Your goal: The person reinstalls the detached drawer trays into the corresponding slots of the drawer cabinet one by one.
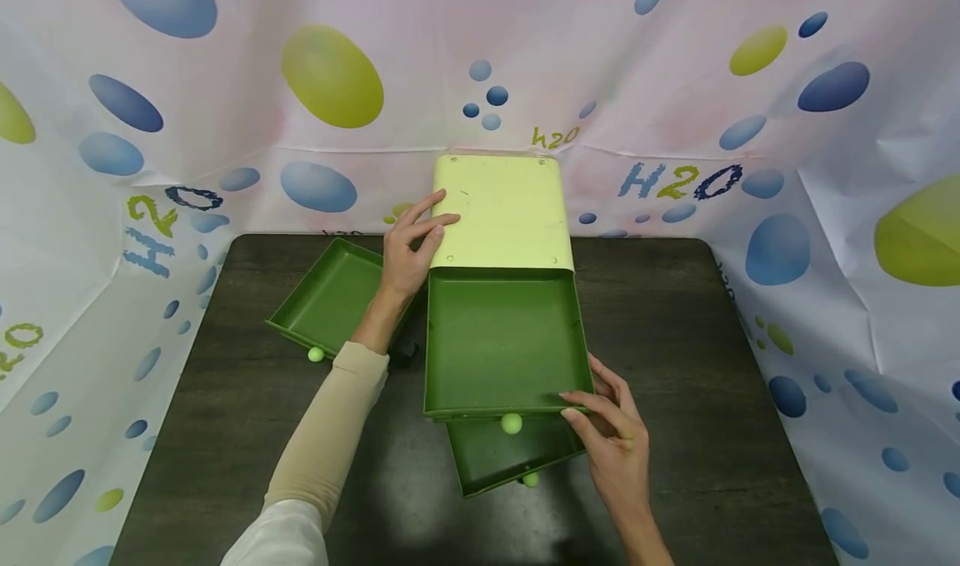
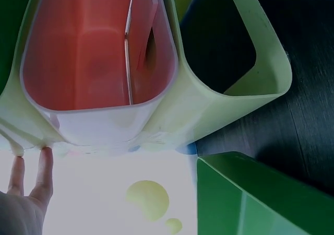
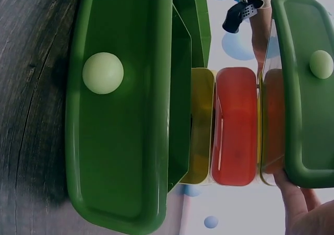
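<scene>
A pale yellow drawer cabinet point(image 1: 502, 207) stands at the back of the table. My left hand point(image 1: 408, 253) rests on its top left edge with fingers extended. Out of the cabinet's uppermost slot juts a green drawer point(image 1: 510, 341) with a round light-green knob. My right hand point(image 1: 618, 437) pinches this drawer's front right corner, thumb at the front and a finger over the rim. Under it, a second green drawer point(image 3: 120, 141) lies askew on the table. In the left wrist view, a red-walled slot point(image 2: 99, 47) and a pale slot point(image 2: 245, 89) show in the cabinet without drawers.
Another green drawer point(image 1: 341, 291) lies angled on the table, left of the cabinet, partly behind my left forearm. The dark wooden table point(image 1: 697, 399) is backed by a white curtain point(image 1: 645, 66) with blue and green spots.
</scene>
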The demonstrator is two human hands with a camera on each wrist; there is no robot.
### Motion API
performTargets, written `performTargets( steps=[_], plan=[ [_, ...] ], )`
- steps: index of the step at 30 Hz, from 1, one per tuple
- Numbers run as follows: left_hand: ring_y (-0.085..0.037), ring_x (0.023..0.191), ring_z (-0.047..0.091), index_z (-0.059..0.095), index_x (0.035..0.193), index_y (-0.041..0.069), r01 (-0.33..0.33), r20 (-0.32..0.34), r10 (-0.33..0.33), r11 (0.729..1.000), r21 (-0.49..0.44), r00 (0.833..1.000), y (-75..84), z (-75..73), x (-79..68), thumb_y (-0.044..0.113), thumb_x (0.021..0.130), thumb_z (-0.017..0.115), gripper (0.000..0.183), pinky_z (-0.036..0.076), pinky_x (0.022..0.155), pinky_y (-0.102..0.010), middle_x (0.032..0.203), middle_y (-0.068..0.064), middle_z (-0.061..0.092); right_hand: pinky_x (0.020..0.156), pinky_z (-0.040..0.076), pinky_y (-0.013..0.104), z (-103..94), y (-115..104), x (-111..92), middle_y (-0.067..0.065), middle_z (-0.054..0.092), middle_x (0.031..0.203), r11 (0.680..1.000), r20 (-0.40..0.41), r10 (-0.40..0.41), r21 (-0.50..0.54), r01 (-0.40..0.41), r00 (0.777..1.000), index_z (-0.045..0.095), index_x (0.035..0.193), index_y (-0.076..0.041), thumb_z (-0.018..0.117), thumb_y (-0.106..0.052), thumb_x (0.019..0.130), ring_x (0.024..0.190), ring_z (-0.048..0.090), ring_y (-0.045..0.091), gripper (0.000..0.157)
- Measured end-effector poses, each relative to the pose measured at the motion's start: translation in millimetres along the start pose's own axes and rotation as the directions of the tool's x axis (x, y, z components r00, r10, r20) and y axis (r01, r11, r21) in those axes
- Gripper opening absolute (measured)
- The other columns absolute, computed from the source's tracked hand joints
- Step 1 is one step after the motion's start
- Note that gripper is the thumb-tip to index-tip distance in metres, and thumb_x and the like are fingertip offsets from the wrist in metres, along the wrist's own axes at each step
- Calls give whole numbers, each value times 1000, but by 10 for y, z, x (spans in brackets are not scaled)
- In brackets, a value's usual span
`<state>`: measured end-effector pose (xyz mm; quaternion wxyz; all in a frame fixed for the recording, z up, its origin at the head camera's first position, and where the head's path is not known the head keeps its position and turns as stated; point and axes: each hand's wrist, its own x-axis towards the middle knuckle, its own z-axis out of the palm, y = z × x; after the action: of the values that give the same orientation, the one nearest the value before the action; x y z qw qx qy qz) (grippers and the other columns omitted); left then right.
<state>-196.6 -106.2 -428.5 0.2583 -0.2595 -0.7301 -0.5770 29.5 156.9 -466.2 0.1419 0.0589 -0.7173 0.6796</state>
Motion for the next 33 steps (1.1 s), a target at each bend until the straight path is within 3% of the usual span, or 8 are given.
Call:
performTargets(
  steps=[9, 17, 23, 33],
  plan=[
    [-49, 127, 48, 73, 104, -12, 12, -3, -12, 1000, -1, 1000, 5, -58, 12, -10, 92, 54, 22, 38, 102, -56, 134, -31, 56, 89, 52, 25, 81, -2, 46, 18, 42, 149, 1000, -16, 9, -6, -9, 1000, 69, 115, 9, 64, 18, 86, 135, 43, 33, 31],
    [-48, 127, 48, 73, 105, -11, 16, -9, -15, 1000, 5, 1000, -5, -45, -8, -10, 93, 54, 23, 36, 105, -53, 134, -31, 55, 73, 52, 18, 142, -23, 76, 18, 46, 147, 996, -80, -7, -92, 0, 997, 57, 139, 0, 68, 17, 83, 127, 52, 21, 59],
    [-50, 127, 48, 73, 106, -11, 5, 3, -5, 1000, -2, 1000, -9, -5, -14, -10, 94, 54, 22, 36, 104, -53, 135, -32, 55, 72, 51, 17, 171, -56, 100, 16, 49, 146, 992, -155, 72, -94, -88, 985, 38, 154, -13, 73, 12, 83, 120, 53, 17, 82],
    [-48, 128, 47, 73, 105, -11, 22, 1, -22, 1000, -16, 1000, -21, 4, -14, -10, 94, 54, 22, 35, 105, -52, 135, -31, 55, 74, 52, 19, 202, -41, 148, 12, 51, 144, 992, -179, 93, -71, -107, 979, 44, 149, -12, 76, 9, 81, 123, 54, 21, 78]
  ],
)
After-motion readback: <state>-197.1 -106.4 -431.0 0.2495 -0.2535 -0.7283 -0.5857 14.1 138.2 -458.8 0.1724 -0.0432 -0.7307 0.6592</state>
